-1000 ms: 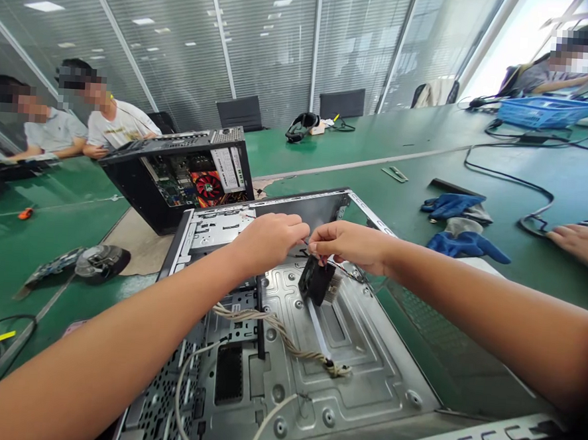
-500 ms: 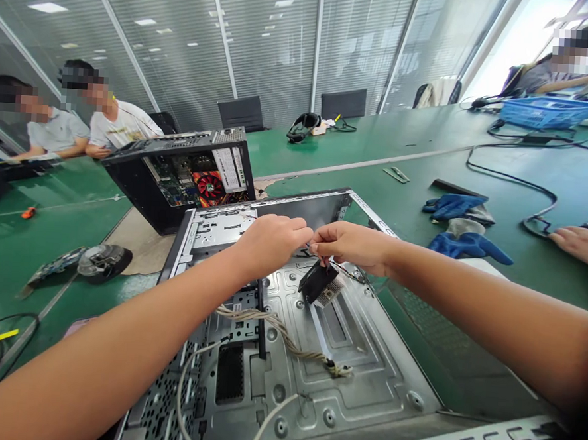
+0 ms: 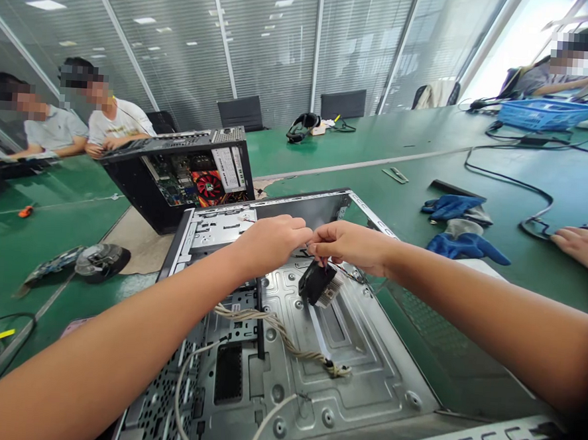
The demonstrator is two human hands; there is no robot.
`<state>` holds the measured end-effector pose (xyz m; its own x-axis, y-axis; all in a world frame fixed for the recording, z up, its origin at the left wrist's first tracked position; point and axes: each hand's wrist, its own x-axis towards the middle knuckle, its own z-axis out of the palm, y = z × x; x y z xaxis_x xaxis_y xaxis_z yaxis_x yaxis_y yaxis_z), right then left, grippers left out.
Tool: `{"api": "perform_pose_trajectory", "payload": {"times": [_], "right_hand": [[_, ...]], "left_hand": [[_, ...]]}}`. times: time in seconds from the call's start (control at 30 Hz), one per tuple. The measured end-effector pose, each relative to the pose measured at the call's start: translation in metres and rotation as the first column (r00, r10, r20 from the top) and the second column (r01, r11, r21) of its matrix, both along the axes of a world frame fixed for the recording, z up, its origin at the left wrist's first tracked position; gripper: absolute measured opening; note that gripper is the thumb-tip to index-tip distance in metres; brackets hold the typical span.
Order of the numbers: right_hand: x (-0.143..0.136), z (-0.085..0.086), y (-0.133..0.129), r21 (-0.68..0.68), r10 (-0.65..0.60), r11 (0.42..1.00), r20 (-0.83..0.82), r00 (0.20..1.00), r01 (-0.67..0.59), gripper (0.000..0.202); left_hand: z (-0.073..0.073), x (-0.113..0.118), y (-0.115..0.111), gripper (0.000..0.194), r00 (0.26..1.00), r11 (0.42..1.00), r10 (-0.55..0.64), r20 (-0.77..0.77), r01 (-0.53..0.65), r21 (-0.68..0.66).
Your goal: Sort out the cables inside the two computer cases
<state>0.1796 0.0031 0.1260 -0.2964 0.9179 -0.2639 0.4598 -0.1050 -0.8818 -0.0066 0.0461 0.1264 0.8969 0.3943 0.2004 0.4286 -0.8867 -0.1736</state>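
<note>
A black fan with a silver finned heatsink [image 3: 318, 284] hangs tilted just above the metal floor of an open computer case [image 3: 365, 357]. Its thin cable [image 3: 325, 262] leads up into my right hand [image 3: 349, 246], whose thumb and fingers are pinched together on it. Fingertip to fingertip with that hand, my left hand [image 3: 277, 242] is closed in a pinch on the cable's upper end. The very tip between the fingers is too small to make out. Below my left forearm, a twisted bundle of beige wires [image 3: 287, 336] lies across the case floor.
Behind the case stands another computer tower [image 3: 177, 173], its side uncovered. Blue gloves [image 3: 464, 244] lie to the right, near another person's hand [image 3: 584, 244]. A round grey part [image 3: 102, 261] rests at left. People sit across the green table [image 3: 413, 131]; a blue basket [image 3: 544, 116] stands far right.
Both hands keep their pinch at nearly the same spot. The heatsink has turned very slightly as it hangs, and the whole view has shifted a little.
</note>
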Motion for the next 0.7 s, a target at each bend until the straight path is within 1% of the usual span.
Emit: {"api": "perform_pose_trajectory", "payload": {"times": [0.17,0.4,0.57,0.7], "right_hand": [[-0.0002,-0.0006,0.0008,0.013,0.0,1.0,0.006,1.0,0.0,0.012],[0.0003,-0.0014,-0.0001,0.019,0.005,1.0,0.044,0.999,-0.006,0.016],[0.0009,-0.0045,0.0019,0.033,0.015,0.999,0.04,0.999,-0.017,0.015],[0.0007,-0.0056,0.002,0.047,0.028,0.998,0.032,0.999,-0.03,0.014]], "left_hand": [[-0.0008,0.0004,0.0002,0.014,1.0,1.0,0.025,-0.008,-0.025,-0.001],[-0.002,0.0002,-0.0025,0.016,1.0,0.997,0.009,-0.007,-0.008,0.079],[-0.0027,-0.0004,-0.0058,0.013,1.0,0.992,0.019,0.0,-0.019,0.127],[-0.0018,0.0004,-0.0063,0.014,0.999,0.985,0.01,-0.051,-0.001,0.171]]}}
